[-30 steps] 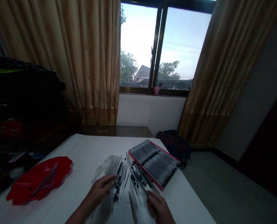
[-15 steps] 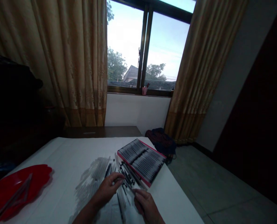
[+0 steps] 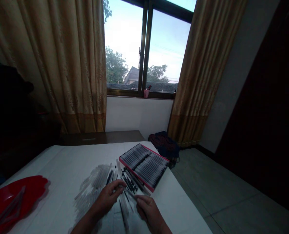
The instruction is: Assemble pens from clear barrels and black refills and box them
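Note:
My left hand (image 3: 110, 195) is closed, its thumb and forefinger pinching one end of a thin, pale stick-like piece (image 3: 130, 193). The other end of that piece is between the thumb and fingers of my right hand (image 3: 148, 208). Beneath and beyond both hands lie dark sticks and small black caps (image 3: 129, 180) on the white table. To the left spreads a pile of clear, thin tubes (image 3: 99, 177). A pink-edged box (image 3: 144, 165), filled with two rows of dark-tipped pens or tubes, sits just beyond my right hand.
A red scalloped tray (image 3: 34, 190) with clear strips in it lies at the left on the white table (image 3: 68, 162). Dark fabric (image 3: 164, 144) is heaped past the table's far right corner. A pink cup (image 3: 146, 93) stands on the windowsill.
The view has shifted slightly, so the scene sits a little further left. Both hands keep their hold on the thin piece, with little change in their position.

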Demonstrator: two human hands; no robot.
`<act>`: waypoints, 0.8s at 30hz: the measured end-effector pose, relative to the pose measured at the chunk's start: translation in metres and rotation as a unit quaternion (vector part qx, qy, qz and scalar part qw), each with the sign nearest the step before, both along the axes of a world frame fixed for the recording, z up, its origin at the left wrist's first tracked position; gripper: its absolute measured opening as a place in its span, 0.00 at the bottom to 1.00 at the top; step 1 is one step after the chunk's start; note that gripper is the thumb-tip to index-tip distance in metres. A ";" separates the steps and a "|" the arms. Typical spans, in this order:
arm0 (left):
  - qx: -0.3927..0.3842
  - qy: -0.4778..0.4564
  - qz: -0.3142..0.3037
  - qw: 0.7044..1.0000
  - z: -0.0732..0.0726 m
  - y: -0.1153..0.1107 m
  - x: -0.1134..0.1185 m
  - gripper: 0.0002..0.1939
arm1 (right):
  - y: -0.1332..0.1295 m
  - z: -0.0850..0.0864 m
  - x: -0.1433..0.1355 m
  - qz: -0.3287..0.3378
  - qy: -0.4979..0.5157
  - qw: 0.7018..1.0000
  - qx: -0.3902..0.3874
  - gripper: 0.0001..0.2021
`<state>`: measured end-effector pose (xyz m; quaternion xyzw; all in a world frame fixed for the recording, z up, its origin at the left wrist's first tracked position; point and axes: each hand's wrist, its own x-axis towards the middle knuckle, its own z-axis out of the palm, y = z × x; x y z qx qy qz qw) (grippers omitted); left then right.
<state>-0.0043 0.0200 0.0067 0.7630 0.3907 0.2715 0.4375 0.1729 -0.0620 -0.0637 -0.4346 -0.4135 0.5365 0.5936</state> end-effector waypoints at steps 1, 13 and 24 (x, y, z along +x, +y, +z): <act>0.000 0.005 -0.001 1.000 0.001 0.000 0.000 0.16 | 0.000 0.000 0.000 0.002 -0.002 1.000 0.000 0.16; 0.068 0.082 -0.026 0.994 0.010 0.005 -0.002 0.13 | 0.000 0.005 -0.004 0.010 -0.086 0.996 -0.010 0.19; 0.018 0.091 -0.064 0.994 0.006 0.014 0.002 0.12 | 0.000 0.004 -0.003 -0.003 -0.135 0.991 0.003 0.19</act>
